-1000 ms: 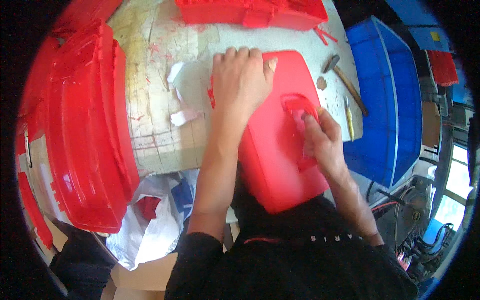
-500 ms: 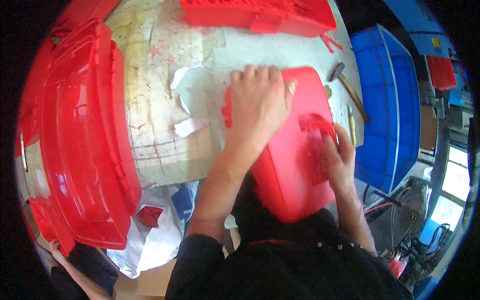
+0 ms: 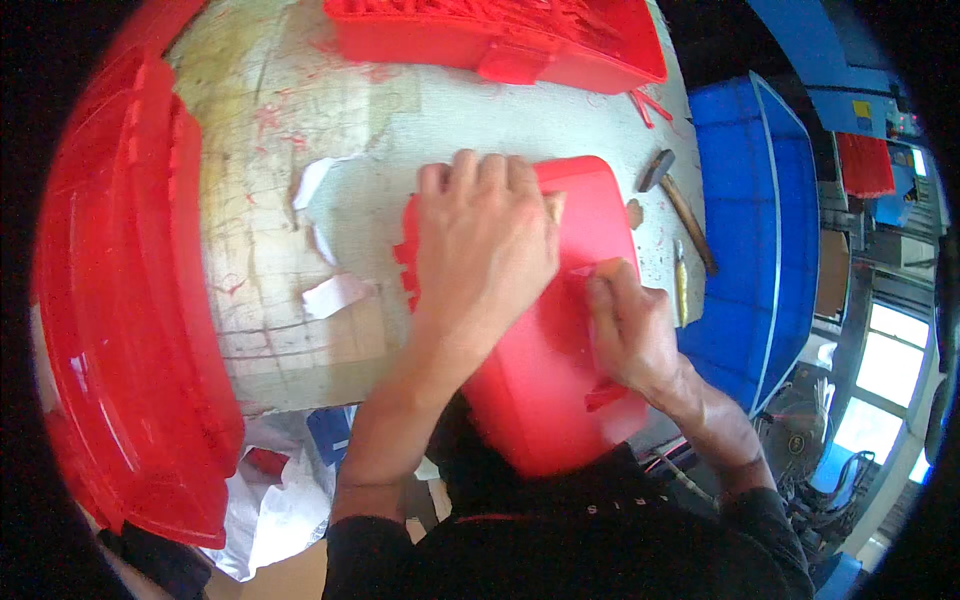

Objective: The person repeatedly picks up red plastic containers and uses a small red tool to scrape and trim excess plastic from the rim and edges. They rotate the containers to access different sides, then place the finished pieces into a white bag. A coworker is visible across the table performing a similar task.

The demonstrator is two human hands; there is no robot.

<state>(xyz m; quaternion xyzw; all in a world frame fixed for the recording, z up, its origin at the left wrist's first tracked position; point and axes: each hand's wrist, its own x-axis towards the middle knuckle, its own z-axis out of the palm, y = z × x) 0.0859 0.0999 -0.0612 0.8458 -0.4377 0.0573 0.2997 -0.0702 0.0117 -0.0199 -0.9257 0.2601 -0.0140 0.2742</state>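
A red plastic case lid (image 3: 540, 380), tilted on the near edge of the table, rests against my body. My left hand (image 3: 490, 235) lies across its far left part, fingers bent over toward the far edge and thumb along the top. On the lid's right side my right hand (image 3: 635, 330) is closed around a red handle (image 3: 605, 397); the fingers cover most of it, and motion blurs the area. Torn white paper (image 3: 335, 295) lies left of the lid. A hammer (image 3: 680, 205) and a yellow-handled tool (image 3: 681, 285) lie to its right.
A red bin (image 3: 580, 60) full of red scraps stands at the far side of the table (image 3: 270, 250). Large red plastic shells (image 3: 130, 330) are stacked at the left. A blue crate (image 3: 745, 240) is at the right. A white bag (image 3: 285, 500) hangs below the near edge.
My right hand has turned, its fingers now curled more tightly over the handle. The whole view has shifted, so the lid and table appear further left and lower.
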